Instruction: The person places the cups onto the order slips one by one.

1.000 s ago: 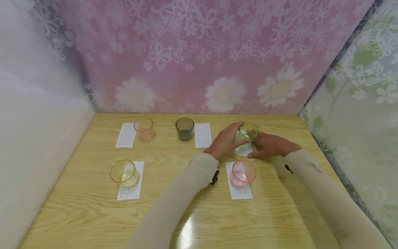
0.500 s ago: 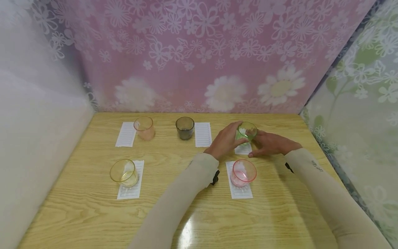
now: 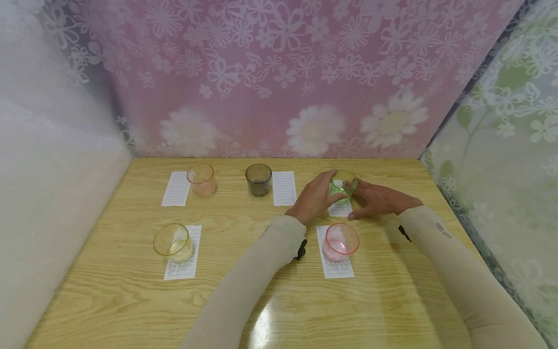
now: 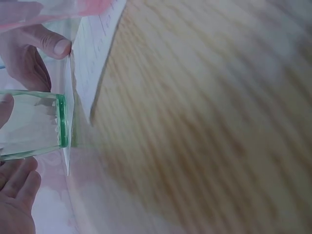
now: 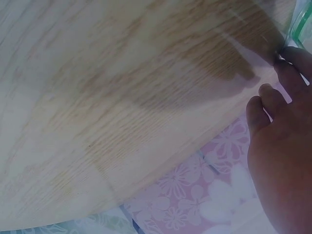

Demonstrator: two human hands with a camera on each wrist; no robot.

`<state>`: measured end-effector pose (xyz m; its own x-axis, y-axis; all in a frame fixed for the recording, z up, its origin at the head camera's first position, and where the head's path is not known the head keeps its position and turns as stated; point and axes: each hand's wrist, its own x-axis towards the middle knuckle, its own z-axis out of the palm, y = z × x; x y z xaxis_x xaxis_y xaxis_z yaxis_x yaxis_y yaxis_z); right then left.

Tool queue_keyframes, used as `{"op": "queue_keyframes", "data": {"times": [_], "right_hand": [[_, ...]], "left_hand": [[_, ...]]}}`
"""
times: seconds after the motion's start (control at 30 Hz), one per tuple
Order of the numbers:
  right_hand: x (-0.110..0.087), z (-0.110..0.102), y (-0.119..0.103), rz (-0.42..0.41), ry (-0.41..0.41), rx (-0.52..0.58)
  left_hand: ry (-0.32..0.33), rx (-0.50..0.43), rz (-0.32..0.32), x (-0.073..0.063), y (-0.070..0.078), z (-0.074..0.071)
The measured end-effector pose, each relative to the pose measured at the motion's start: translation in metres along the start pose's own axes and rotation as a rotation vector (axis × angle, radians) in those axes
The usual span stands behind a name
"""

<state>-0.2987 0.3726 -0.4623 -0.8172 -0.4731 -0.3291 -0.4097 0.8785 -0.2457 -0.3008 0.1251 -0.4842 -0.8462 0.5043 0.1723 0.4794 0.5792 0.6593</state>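
Note:
At the table's back right stands a clear green glass (image 3: pixel 342 177), on or right over a lined paper slip (image 3: pixel 340 210). My left hand (image 3: pixel 313 196) grips it from the left, thumb in front and fingers behind. My right hand (image 3: pixel 380 199) is on the glass's other side, fingers near its wall and thumb tip at the slip's edge. In the left wrist view the green glass (image 4: pixel 34 124) is upright with its base close to the paper. The right wrist view shows the right hand's relaxed fingers (image 5: pixel 290 80) beside the glass's green base (image 5: pixel 303 24).
A pink glass (image 3: pixel 336 251) stands on a slip in front of the hands. The yellow glass (image 3: pixel 180 251) at front left overlaps its slip (image 3: pixel 187 272). At the back, an orange glass (image 3: pixel 205 185) and a dark grey glass (image 3: pixel 259 184) stand beside slips. Patterned cloth (image 3: pixel 279 87) surrounds the table.
The green glass has shifted slightly to the left with my left hand around it. My right fingers have followed a little the same way. The other glasses stay put.

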Motion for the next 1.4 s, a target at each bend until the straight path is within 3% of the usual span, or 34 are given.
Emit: {"op": "queue_keyframes", "data": {"times": [0.2,0.67,1.1,1.4], "right_hand": [[0.002,-0.003,0.000,0.015,-0.009,0.008],[0.001,-0.006,0.002,0.030,-0.011,0.068],[-0.020,-0.025,0.003,0.081,0.096,0.141],[-0.022,-0.046,-0.008,0.057,0.148,0.124]], "left_hand": [[0.019,0.015,0.013,0.000,0.001,-0.001],[-0.003,-0.018,-0.016,-0.005,0.001,-0.003],[0.009,-0.005,0.006,-0.010,-0.005,-0.023],[0.063,-0.014,0.036,-0.018,-0.017,-0.040]]}}
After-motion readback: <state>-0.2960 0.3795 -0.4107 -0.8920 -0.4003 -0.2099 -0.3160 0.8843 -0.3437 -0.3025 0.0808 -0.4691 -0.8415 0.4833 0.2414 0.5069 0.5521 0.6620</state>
